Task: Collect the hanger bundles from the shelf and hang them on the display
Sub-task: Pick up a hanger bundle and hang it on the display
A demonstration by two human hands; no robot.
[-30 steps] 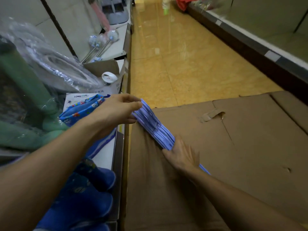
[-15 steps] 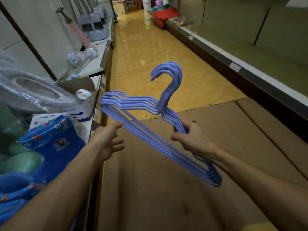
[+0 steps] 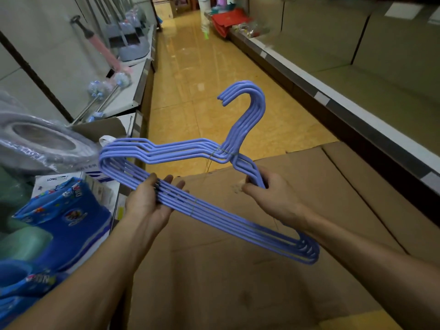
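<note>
Hanger bundle (image 3: 207, 210) — right hand (image 3: 273, 196) grip curled round it, left hand (image 3: 152, 203) flat, palm-up beneath.

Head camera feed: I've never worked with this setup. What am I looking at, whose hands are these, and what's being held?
There is no machine here. A person wears one wide-angle camera on the head, looking forward and down, so the two arms reaching in from the bottom are their own. The right hand grips a tied bundle of blue hangers by its upper wire, hooks pointing up. The left hand lies palm up under the bundle's bottom bars, fingers straight. Beneath the hands are flattened cardboard boxes. On the left is a shelf with packaged goods; the yellow tiled aisle runs ahead.
</note>
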